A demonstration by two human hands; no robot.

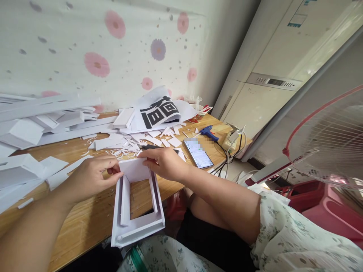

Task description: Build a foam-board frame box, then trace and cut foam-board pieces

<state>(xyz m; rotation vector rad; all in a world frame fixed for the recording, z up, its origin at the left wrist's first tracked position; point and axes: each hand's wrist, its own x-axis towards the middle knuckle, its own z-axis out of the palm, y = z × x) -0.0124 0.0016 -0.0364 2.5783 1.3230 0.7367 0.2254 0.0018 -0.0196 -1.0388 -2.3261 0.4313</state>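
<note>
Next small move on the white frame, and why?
I'd probably press the far end panel of the white frame gently square: the left hand is at its left corner, the right hand at its right, so both sides could get even pressure.

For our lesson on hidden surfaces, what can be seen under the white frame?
Through the opening of the white frame, bare wooden tabletop shows. Anything directly beneath its solid parts is covered and cannot be seen.
</note>
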